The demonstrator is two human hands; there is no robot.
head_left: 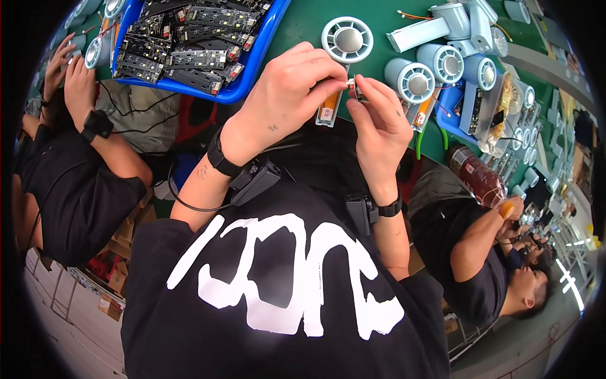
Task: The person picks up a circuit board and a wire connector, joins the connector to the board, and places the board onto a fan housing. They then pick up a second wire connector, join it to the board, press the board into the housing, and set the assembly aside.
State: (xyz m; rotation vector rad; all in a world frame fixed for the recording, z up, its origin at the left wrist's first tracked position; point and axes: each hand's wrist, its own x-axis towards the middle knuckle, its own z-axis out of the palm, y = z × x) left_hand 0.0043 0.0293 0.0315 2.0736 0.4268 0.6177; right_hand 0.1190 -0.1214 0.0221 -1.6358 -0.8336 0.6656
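My left hand (293,88) is closed, thumb and forefinger pinching a small white connector (350,83). Facing it, my right hand (383,120) is closed too, its fingertips on a small dark piece mostly hidden by the fingers. Behind both hands lies a light-blue handheld fan (347,39) with a round grille and a silver centre. Its handle is uncovered and shows an orange battery (329,104) with a pale label; my fingers hide part of the handle.
A blue tray (230,95) piled with narrow black circuit boards (199,60) stands at the back left. Several light-blue fan bodies (413,81) crowd the green table (297,31) on the right. A bottle of dark drink (476,174) is nearby. Co-workers sit on both sides.
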